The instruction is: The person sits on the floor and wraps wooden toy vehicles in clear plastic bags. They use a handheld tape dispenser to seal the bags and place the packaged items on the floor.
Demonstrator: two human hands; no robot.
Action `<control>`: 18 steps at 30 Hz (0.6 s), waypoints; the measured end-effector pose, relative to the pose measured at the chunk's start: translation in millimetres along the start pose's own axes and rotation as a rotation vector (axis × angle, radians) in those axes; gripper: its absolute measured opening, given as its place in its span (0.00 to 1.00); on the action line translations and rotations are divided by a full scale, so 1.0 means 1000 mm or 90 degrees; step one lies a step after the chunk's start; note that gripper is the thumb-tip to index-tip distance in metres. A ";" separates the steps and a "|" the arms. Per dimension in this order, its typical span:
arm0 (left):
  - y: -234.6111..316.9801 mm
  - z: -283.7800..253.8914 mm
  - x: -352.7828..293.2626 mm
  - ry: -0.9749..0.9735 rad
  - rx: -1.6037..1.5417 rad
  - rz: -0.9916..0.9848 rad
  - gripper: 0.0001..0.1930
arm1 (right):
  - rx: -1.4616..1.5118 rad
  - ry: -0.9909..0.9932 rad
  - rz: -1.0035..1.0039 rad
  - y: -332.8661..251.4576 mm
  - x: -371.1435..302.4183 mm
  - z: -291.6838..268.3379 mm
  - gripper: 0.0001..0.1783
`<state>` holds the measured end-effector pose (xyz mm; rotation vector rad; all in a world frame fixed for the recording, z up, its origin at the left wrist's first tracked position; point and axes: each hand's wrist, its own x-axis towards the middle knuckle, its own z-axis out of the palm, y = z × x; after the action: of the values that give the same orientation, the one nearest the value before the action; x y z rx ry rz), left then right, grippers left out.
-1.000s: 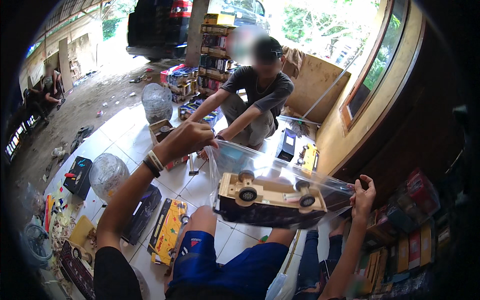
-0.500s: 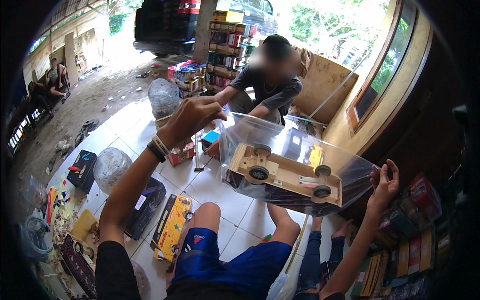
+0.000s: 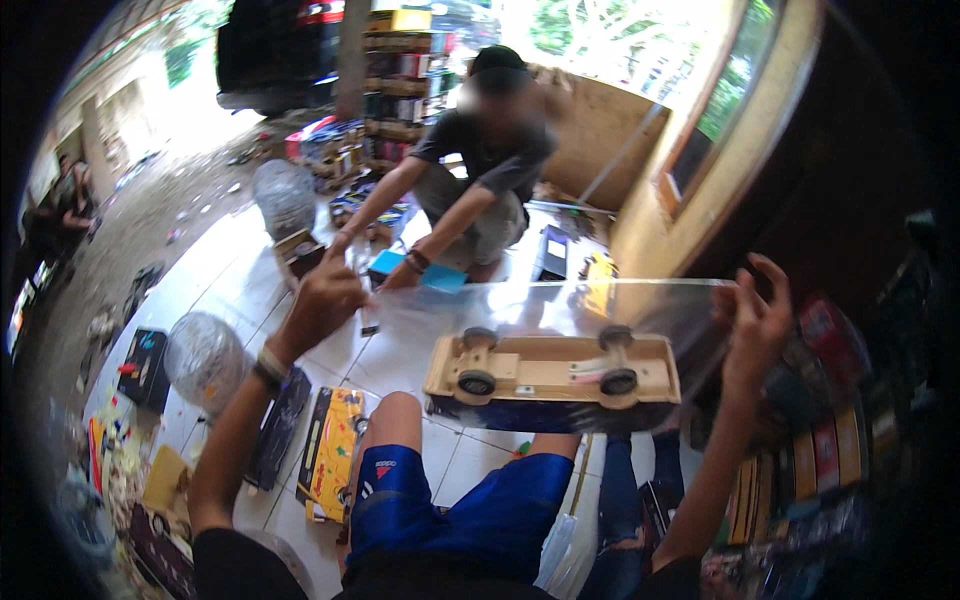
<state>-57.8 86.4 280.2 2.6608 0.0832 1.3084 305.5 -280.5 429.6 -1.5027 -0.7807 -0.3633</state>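
A clear plastic bag [image 3: 655,305] is stretched between my two hands, above my knees. Inside it lies a wooden toy vehicle [image 3: 545,378], its pale underside and black wheels turned up toward me. My left hand [image 3: 325,298] is closed at the bag's upper left corner. At the upper right end, my right hand [image 3: 752,322] pinches the plastic between thumb and fingers, other fingers raised. Below my left forearm stand a yellow toy bus [image 3: 332,450] with coloured decoration and a dark toy bus [image 3: 278,430].
Across from me a person [image 3: 480,150] in a dark shirt crouches, reaching toward a light-blue flat piece [image 3: 440,278]. Clear plastic bundles [image 3: 205,362] stand on the left. Wood scraps and a yellow container [image 3: 168,478] lie lower left. Stacked toy vehicles [image 3: 825,450] fill the right. Another person's jeans-clad legs [image 3: 620,505] are beside me.
The bag has levelled out and its toy vehicle sits more horizontally. My left hand has moved left and down, my right hand slightly up. The crouching person's arms have shifted left in view.
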 end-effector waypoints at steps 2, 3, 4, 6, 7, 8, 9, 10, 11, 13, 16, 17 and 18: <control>0.014 0.018 -0.039 -0.007 -0.033 -0.047 0.09 | 0.001 -0.061 0.000 -0.011 0.004 0.016 0.12; 0.024 0.029 -0.057 0.000 -0.049 -0.088 0.10 | 0.021 -0.101 0.011 -0.014 0.006 0.024 0.12; 0.034 0.034 -0.074 -0.028 -0.042 -0.095 0.09 | 0.001 -0.113 0.028 -0.016 0.008 0.031 0.12; 0.058 0.044 -0.104 -0.068 -0.057 -0.131 0.08 | 0.004 -0.156 0.019 -0.016 0.008 0.045 0.11; 0.071 0.047 -0.117 -0.123 -0.044 -0.148 0.07 | -0.021 -0.164 0.016 -0.015 0.007 0.050 0.11; 0.084 0.050 -0.128 -0.160 -0.039 -0.131 0.07 | -0.025 -0.169 0.025 -0.013 0.006 0.054 0.10; 0.096 0.053 -0.136 -0.188 -0.062 -0.092 0.06 | -0.023 -0.180 0.029 -0.010 0.003 0.057 0.10; 0.112 0.058 -0.144 -0.242 -0.135 -0.143 0.05 | -0.024 -0.190 0.028 -0.007 0.001 0.061 0.10; 0.129 0.062 -0.153 -0.311 -0.165 -0.172 0.05 | -0.020 -0.206 0.024 -0.004 -0.001 0.064 0.10; 0.161 0.077 -0.162 -0.365 -0.286 -0.136 0.05 | 0.003 -0.249 0.019 0.002 -0.008 0.070 0.10; 0.221 0.100 -0.170 -0.475 -0.305 -0.135 0.06 | 0.038 -0.335 0.024 0.011 -0.022 0.082 0.09; 0.239 0.103 -0.172 -0.484 -0.401 -0.148 0.09 | 0.067 -0.368 0.019 0.014 -0.028 0.087 0.08; 0.257 0.109 -0.169 -0.602 -0.378 -0.166 0.08 | 0.098 -0.403 0.012 0.016 -0.035 0.092 0.08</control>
<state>-82.1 -201.9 129.0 2.3344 -0.0728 -0.0848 269.5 -199.6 384.5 -1.4864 -1.2565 0.2021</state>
